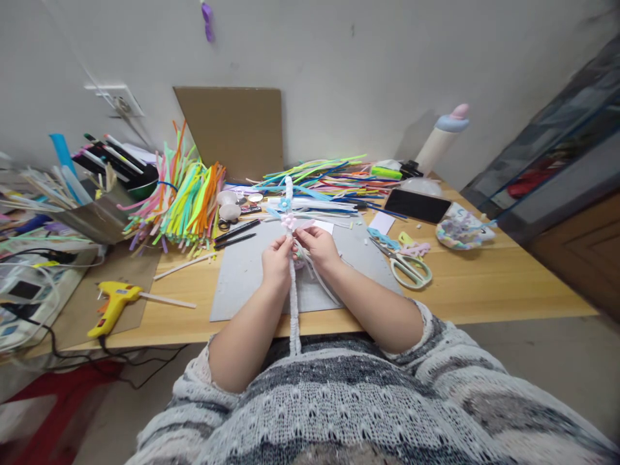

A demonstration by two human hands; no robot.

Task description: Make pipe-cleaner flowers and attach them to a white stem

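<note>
A long white braided band [293, 303], apparently made of pipe cleaners, runs upright from near my lap to above my hands. On its upper part sit a pink flower [289, 221] and a small blue flower [285, 203]. My left hand [277, 261] is closed around the band just below the pink flower. Close beside it on the right, my right hand [317, 248] has its fingers pinched together at the same spot. Loose pale strands [322, 284] trail down under my right hand. Exactly what its fingertips grip is hidden.
Below my hands lies a grey cutting mat [242, 290]. Green-handled scissors [409, 268], a phone [419, 205] and a pastel woven piece [460, 231] are to the right. At left are a yellow glue gun [116, 303], bundled pipe cleaners [194, 206] and black pens [236, 239].
</note>
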